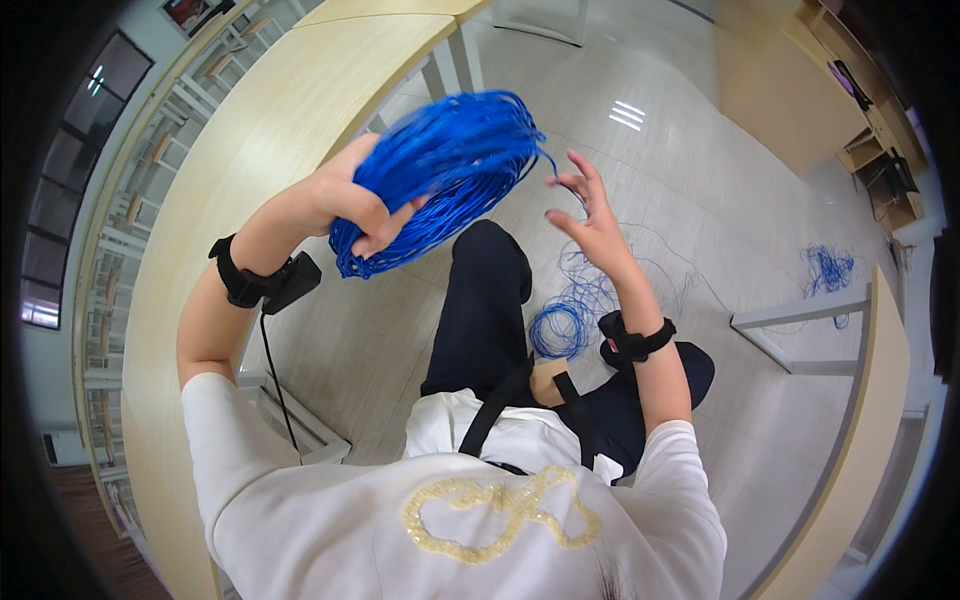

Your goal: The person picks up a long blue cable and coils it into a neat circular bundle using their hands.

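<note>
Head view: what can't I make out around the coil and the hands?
All in the head view:
Left hand: parts of some fingers, hidden by the coil.
Coil: single turns, blurred.
Right hand: whether it grips the strand; too thin to tell.
Floor tangle: each wire's path, too fine and partly behind the right forearm.

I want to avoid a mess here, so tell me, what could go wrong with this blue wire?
The loose loops on the floor lie tangled near the person's legs, so they might knot up or catch a foot. The left hand grips the big coil at its left end, so some turns could slide off if that hold shifts. The right hand has its fingers spread beside the coil's free strand, which might slip away.
</note>
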Tool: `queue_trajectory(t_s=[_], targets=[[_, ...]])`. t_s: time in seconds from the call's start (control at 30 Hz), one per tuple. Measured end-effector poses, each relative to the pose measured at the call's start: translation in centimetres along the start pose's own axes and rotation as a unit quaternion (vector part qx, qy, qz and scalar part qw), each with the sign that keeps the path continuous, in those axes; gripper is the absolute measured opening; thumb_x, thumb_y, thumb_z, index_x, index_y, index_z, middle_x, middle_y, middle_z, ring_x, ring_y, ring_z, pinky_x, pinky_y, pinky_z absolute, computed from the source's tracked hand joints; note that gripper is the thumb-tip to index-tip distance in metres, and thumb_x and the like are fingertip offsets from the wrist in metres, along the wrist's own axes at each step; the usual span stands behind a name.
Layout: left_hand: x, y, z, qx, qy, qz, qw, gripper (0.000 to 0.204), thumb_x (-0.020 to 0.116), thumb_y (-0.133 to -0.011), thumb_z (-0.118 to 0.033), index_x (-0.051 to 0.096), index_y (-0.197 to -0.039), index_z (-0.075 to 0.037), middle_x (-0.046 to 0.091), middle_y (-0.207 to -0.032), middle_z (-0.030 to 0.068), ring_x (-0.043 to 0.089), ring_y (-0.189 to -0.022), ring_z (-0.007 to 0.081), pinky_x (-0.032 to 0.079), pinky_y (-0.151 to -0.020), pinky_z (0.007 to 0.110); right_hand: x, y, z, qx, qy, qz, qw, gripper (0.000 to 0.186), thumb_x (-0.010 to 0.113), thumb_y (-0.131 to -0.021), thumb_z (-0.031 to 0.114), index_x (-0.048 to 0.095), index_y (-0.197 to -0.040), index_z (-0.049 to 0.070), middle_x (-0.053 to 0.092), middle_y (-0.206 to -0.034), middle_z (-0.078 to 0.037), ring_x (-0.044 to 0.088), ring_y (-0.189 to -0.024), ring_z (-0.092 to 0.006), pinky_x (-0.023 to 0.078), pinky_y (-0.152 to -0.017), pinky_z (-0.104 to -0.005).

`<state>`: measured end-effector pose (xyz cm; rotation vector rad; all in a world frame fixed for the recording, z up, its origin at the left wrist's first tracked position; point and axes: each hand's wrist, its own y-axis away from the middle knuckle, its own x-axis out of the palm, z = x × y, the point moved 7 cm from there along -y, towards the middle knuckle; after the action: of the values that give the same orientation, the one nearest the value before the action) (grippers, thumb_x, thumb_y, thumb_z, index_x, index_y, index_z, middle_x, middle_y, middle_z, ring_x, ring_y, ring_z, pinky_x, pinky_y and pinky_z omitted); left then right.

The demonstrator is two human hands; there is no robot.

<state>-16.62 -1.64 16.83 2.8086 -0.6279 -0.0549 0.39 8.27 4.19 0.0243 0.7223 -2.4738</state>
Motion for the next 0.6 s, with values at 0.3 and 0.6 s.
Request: queue_trajectory(t_s=[0.3,0.6], targets=[[-3.3,3.3,0.3,0.024,-0.557,0.012,0.83,0.032,0.058,-0.053,-0.008,0.049,-0.08,0.006,0.049,-0.055,0.0172,0.05,-0.05,0.0302,0.04,-0.049,0.035,-1.6,-4.5,-5.6,0.133,-0.06,0.084,0.986,0.01,0.059,-0.077,0.009,0.061,-0.083,0.001,0.053,-0.064,0.001,0.047,-0.06,-0.0068,0.039,-0.055,-0.0197],[-14.5,13.2,3.5,-0.001,-0.671,-0.227,0.706,0.033,0.059,-0.054,-0.005,0.051,-0.085,0.002,0.052,-0.066,0.0202,0.052,-0.067,0.0356,0.041,-0.059,0.039,8.9,-9.9,-7.1,0.181,-0.069,0.223,0.955,0.016,0.06,-0.078,0.015,0.062,-0.084,0.001,0.052,-0.063,0.002,0.046,-0.056,-0.0047,0.037,-0.048,-0.0189]])
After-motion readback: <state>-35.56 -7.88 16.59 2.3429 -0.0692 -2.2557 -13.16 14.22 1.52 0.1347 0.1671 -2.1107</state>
